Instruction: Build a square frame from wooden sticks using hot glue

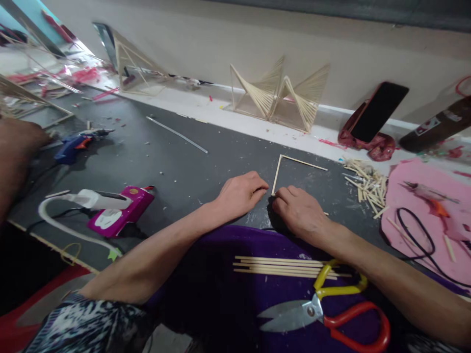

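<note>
Right hand has its fingers curled at the bottom corner of a thin wooden stick frame on the dark tabletop; can't tell if it's actually gripping. Left hand is just beside that corner, fingertips pinched together, can't see anything between them. Two joined sticks of the frame show clearly.

Only container I can spot: one dark brown bottle leaning by the wall, contents unclear.

Count so far: two twisted stick models side by side at the wall, one pair of scissors with mismatched yellow and red handles, roughly five loose sticks next to it, two glue guns (one blue, one pink), one clear glue stick, one propped-up phone, plus an offcut pile too jumbled to count.
</note>
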